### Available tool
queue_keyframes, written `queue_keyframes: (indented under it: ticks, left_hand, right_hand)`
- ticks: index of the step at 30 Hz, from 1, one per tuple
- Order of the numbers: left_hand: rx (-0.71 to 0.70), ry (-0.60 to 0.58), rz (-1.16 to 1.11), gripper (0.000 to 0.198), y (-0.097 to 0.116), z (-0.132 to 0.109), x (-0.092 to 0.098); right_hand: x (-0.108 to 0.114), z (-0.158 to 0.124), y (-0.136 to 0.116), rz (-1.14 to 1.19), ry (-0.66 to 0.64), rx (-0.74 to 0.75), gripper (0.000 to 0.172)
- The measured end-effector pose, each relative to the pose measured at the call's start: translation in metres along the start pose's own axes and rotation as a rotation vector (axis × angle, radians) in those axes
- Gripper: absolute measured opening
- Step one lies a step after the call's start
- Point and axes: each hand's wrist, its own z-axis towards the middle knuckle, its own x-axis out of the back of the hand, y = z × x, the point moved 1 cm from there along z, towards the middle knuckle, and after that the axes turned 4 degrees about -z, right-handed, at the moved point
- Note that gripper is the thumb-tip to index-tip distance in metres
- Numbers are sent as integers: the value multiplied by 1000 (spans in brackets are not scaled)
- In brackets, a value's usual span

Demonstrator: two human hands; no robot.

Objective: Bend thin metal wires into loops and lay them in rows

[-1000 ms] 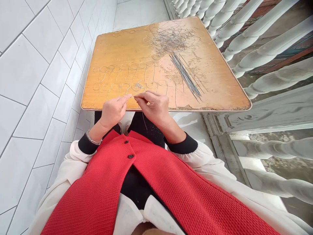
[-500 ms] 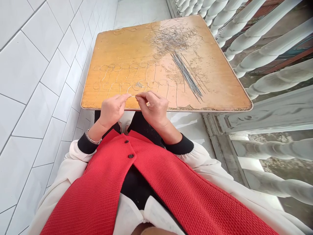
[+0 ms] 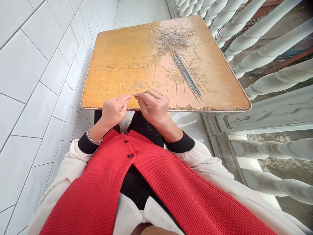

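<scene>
My left hand (image 3: 113, 111) and my right hand (image 3: 153, 107) meet at the near edge of a wooden board (image 3: 117, 49) with an orange veneer. Their fingertips pinch a thin metal wire (image 3: 132, 96), and a short wire end (image 3: 148, 126) hangs below my right hand. Just beyond my fingers lie two rows of wire loops with straight tails (image 3: 124, 80). Farther off are a tangle of fine wire (image 3: 171, 39) and a bundle of straight wires (image 3: 186, 75).
A white tiled wall (image 3: 36, 81) runs along the left of the board. White turned balusters (image 3: 269, 42) stand along the right, behind a grey ledge. The board's near edge rests just beyond my red waistcoat and dark-clad lap.
My right hand has shifted slightly, with its fingers lying a little flatter, and the hanging wire end has moved with it. My left hand and the loops on the board look unchanged.
</scene>
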Motion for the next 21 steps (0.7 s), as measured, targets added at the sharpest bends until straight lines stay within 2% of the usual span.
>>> queue_keyframes:
  ticks: [5,13,16,21]
  left_hand:
    - [43,13,40,29,0,-3,-4]
    - [59,54,102,39,-4,-8,-16]
    - [113,113,89,41,-7,-9,-24]
    - [223,178,-3,39,-12,-8,-31]
  right_hand:
    - [-2,-3,-6,95,52,-77,27]
    - [-11,-1,-13,398,60,-369,22]
    - [-19,-1,-13,478,70,-474,27]
    - [-15,-8,-11,638,-18,-582,41]
